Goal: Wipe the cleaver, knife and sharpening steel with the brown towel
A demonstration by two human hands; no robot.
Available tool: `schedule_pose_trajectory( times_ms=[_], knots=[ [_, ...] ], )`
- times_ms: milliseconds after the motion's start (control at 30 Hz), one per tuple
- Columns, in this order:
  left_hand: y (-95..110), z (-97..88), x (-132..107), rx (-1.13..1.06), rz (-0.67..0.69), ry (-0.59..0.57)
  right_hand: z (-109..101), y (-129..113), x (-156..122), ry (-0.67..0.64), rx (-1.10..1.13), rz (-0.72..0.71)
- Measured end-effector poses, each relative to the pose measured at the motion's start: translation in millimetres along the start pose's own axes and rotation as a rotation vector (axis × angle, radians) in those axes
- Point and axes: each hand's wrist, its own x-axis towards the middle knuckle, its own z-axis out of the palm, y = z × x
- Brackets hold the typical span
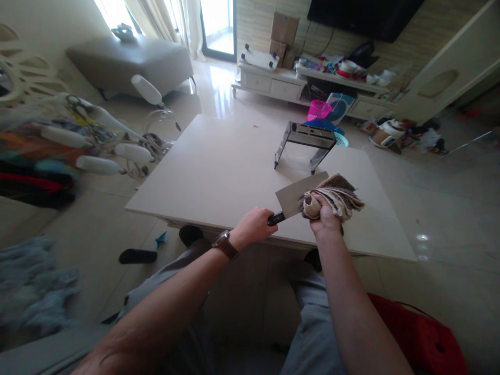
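Observation:
My left hand (254,225), with a brown-strapped watch on the wrist, is closed round the black handle of a cleaver (295,197). The wide metal blade points up and to the right, above the table. In my right hand (327,221) is a bunched brown and cream cloth (336,198), which lies against the far part of the blade and hides some of it. Just beyond the blade, a black and silver knife rack (308,134) stands on the white table (203,166); no knife shows in it.
Blue and pink baskets (319,109) are behind the table's far edge. A white lamp with several long shades (135,152) stands at the left. A red stool or bag (425,338) is beside my right leg. A low cabinet (269,80) lines the far wall.

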Motion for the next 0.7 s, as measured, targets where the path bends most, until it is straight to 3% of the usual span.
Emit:
schedule_pose_trajectory(
  times_ms=[100,467,700],
  knots=[
    [-2,-0.7,-1,0.042,-0.008,0.013,8,5,-10,0.055,0.043,0.041],
    [0,4.5,2,0.032,-0.012,0.031,25,30,-34,-0.053,0.049,0.168],
    [-2,-2.8,0,0.018,0.014,0.025,28,25,-36,-0.067,0.06,0.184]
  ],
)
